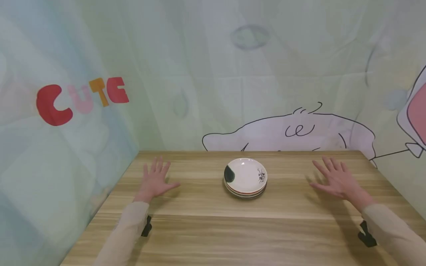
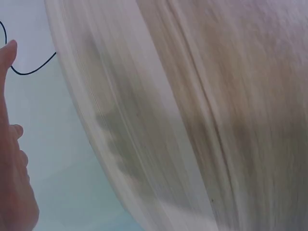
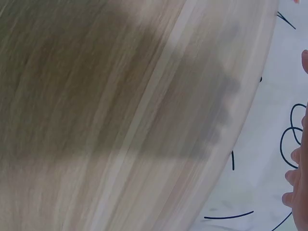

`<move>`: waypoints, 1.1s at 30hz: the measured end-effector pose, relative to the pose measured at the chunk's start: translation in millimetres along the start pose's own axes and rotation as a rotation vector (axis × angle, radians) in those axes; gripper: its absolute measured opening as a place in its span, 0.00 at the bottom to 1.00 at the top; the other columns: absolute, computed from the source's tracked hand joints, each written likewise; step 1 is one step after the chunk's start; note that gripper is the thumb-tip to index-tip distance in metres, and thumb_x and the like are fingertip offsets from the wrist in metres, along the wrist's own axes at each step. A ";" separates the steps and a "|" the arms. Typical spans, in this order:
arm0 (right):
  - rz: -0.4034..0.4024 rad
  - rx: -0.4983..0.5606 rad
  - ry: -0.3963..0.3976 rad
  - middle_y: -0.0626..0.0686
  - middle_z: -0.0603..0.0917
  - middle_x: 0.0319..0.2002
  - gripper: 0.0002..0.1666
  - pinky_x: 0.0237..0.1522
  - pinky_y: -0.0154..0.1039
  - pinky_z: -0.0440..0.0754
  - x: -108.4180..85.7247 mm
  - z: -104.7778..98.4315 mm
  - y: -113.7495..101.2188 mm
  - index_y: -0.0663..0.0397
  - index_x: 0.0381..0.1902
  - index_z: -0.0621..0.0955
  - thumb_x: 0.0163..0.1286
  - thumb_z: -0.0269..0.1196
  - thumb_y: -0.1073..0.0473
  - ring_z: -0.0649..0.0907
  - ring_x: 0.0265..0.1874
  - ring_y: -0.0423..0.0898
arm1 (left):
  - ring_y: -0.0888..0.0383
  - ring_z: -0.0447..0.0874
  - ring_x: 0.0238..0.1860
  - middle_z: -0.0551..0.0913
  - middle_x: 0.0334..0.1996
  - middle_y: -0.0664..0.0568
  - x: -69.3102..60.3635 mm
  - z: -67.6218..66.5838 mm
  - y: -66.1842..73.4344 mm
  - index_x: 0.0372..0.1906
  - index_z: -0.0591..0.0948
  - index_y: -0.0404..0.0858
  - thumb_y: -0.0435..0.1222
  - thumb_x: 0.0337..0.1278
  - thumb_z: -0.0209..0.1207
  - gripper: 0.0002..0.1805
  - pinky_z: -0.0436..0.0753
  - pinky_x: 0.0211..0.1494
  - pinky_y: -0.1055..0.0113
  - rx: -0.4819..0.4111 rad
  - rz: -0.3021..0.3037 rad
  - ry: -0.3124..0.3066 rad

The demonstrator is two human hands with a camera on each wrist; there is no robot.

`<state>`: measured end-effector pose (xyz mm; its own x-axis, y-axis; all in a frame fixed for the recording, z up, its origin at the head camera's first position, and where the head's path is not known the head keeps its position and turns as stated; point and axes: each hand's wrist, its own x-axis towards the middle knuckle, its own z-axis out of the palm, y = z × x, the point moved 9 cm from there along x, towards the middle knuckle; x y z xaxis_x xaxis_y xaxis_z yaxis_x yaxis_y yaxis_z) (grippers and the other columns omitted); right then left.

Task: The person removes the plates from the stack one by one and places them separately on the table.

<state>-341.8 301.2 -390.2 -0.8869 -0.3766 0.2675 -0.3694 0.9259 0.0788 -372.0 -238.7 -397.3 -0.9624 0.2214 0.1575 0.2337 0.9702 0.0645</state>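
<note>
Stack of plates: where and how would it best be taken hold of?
Probably by the outer rims at opposite sides of the stack of plates, the left hand and right hand each coming in low from their own side to include the bottom plate. The plates are round, face up and piled closely, and stand between the hands on the table.

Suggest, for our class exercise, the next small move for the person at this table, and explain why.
Probably bring the left-hand grip and right-hand grip inward together toward the stacked plates. Both are spread and hold nothing, and the stack sits between them, touched by neither.
</note>
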 end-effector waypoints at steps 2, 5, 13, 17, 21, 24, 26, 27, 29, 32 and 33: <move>-0.010 0.004 0.005 0.73 0.59 0.62 0.48 0.57 0.68 0.54 0.7 -1.5 -2.6 0.58 0.66 0.59 0.58 0.53 0.32 0.59 0.59 0.72 | 0.38 0.32 0.69 0.41 0.69 0.34 0.5 1.3 3.1 0.68 0.54 0.33 0.63 0.46 0.54 0.52 0.31 0.64 0.37 -0.010 0.004 0.006; -0.016 0.012 0.006 0.72 0.59 0.62 0.48 0.57 0.68 0.54 1.9 -2.3 -5.6 0.58 0.66 0.59 0.58 0.53 0.32 0.60 0.59 0.71 | 0.39 0.33 0.69 0.40 0.69 0.35 1.4 3.1 7.1 0.69 0.54 0.34 0.64 0.46 0.53 0.52 0.30 0.64 0.37 -0.021 0.012 0.010; -0.015 0.059 -0.004 0.72 0.59 0.63 0.48 0.58 0.67 0.52 4.9 -3.0 -9.6 0.59 0.65 0.60 0.57 0.56 0.34 0.59 0.60 0.70 | 0.41 0.36 0.69 0.42 0.70 0.36 4.3 0.1 19.7 0.69 0.54 0.34 0.62 0.46 0.55 0.51 0.32 0.65 0.38 -0.064 0.027 0.029; -0.018 0.065 -0.019 0.72 0.58 0.63 0.47 0.58 0.67 0.52 6.7 -2.9 -12.2 0.60 0.65 0.61 0.57 0.57 0.36 0.58 0.60 0.70 | 0.41 0.37 0.69 0.44 0.69 0.36 3.9 -2.0 23.4 0.68 0.55 0.34 0.62 0.45 0.55 0.51 0.34 0.65 0.37 -0.078 0.028 0.045; -0.024 0.069 -0.035 0.72 0.57 0.64 0.47 0.59 0.66 0.52 9.6 -2.6 -15.5 0.61 0.65 0.61 0.58 0.57 0.36 0.58 0.60 0.70 | 0.42 0.38 0.70 0.45 0.69 0.37 3.2 -2.3 24.0 0.68 0.56 0.34 0.63 0.45 0.55 0.51 0.36 0.65 0.37 -0.079 0.031 0.059; -0.034 0.072 -0.029 0.71 0.57 0.64 0.47 0.59 0.66 0.53 12.2 -3.8 -18.5 0.61 0.65 0.61 0.57 0.57 0.36 0.58 0.60 0.70 | 0.42 0.37 0.70 0.44 0.70 0.37 3.1 -1.6 23.3 0.68 0.55 0.34 0.63 0.45 0.55 0.51 0.36 0.65 0.37 -0.076 0.029 0.057; -0.043 0.078 -0.021 0.71 0.57 0.64 0.47 0.59 0.66 0.54 14.0 -5.0 -20.9 0.61 0.65 0.61 0.57 0.58 0.36 0.58 0.60 0.70 | 0.41 0.37 0.70 0.44 0.70 0.37 3.3 -1.1 23.3 0.69 0.55 0.34 0.62 0.45 0.55 0.51 0.36 0.65 0.37 -0.081 0.026 0.053; -0.046 0.085 -0.019 0.71 0.57 0.64 0.47 0.59 0.66 0.54 14.8 -5.4 -22.1 0.61 0.65 0.61 0.57 0.58 0.36 0.58 0.60 0.70 | 0.41 0.37 0.69 0.43 0.69 0.36 3.5 -0.9 23.7 0.69 0.54 0.34 0.62 0.46 0.55 0.51 0.36 0.65 0.37 -0.084 0.026 0.050; -0.052 0.096 -0.017 0.71 0.57 0.64 0.48 0.59 0.66 0.54 16.2 -6.1 -24.5 0.62 0.65 0.61 0.57 0.57 0.36 0.58 0.60 0.70 | 0.40 0.37 0.69 0.43 0.69 0.36 4.0 -0.1 25.1 0.69 0.54 0.34 0.60 0.47 0.56 0.50 0.35 0.65 0.37 -0.095 0.027 0.040; -0.058 0.112 -0.018 0.72 0.57 0.64 0.48 0.59 0.65 0.53 18.1 -6.7 -27.9 0.63 0.65 0.60 0.58 0.57 0.36 0.58 0.61 0.69 | 0.40 0.36 0.69 0.42 0.69 0.36 5.0 1.5 27.7 0.69 0.54 0.34 0.60 0.48 0.56 0.50 0.35 0.65 0.37 -0.108 0.028 0.032; -0.059 0.115 -0.020 0.72 0.57 0.64 0.48 0.60 0.65 0.53 18.7 -6.5 -28.8 0.63 0.65 0.60 0.58 0.57 0.35 0.58 0.61 0.69 | 0.40 0.36 0.69 0.41 0.70 0.36 5.3 1.8 28.8 0.69 0.53 0.34 0.59 0.48 0.56 0.50 0.34 0.65 0.38 -0.119 0.028 0.030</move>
<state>-345.9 267.7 -381.3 -0.8678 -0.4316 0.2464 -0.4492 0.8932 -0.0176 -370.7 -209.4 -396.4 -0.9510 0.2438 0.1901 0.2773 0.9445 0.1758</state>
